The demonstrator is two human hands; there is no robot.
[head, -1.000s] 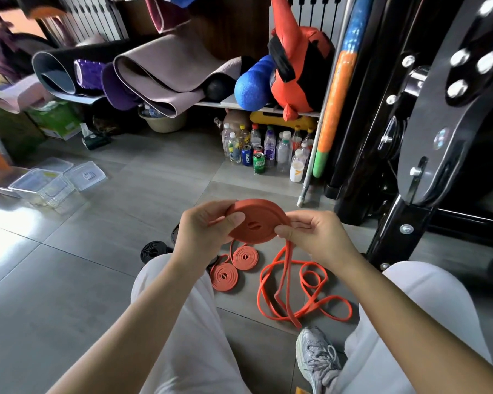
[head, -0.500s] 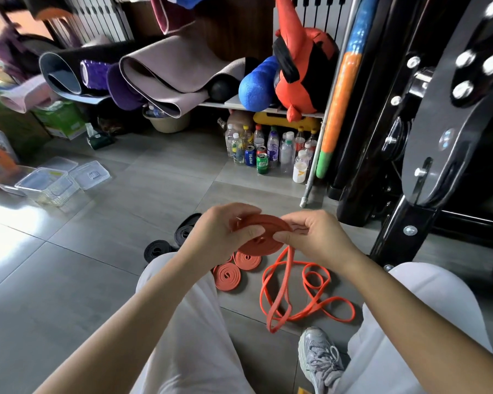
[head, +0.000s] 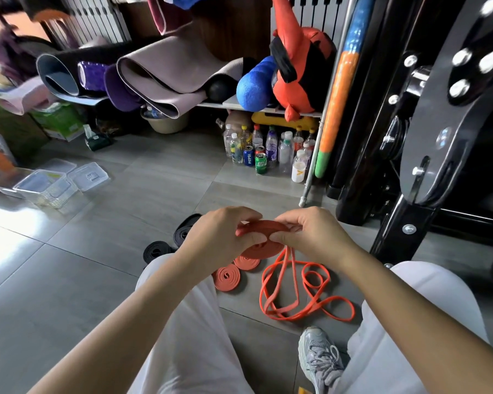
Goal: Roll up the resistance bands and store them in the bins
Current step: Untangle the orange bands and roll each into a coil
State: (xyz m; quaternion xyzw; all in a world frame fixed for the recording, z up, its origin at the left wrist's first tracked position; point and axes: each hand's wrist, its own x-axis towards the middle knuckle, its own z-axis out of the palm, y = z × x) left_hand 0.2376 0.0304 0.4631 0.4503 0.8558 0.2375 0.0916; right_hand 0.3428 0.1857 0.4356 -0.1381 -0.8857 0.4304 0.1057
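1. Rolling in progress: left hand (head: 219, 237) and right hand (head: 310, 237) both pinch the half-wound orange band (head: 263, 225) above the floor (head: 97, 265).
2. Its loose tail (head: 288, 258) lies looped on the floor below.
3. Next, I'd say: wind that slack on, then reach the clear bins (head: 46, 186), well apart.

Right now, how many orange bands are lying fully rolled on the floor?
2: one orange coil nearest the camera, a second coil just beyond it, partly under the band being rolled. The left hand and right hand may hide more.
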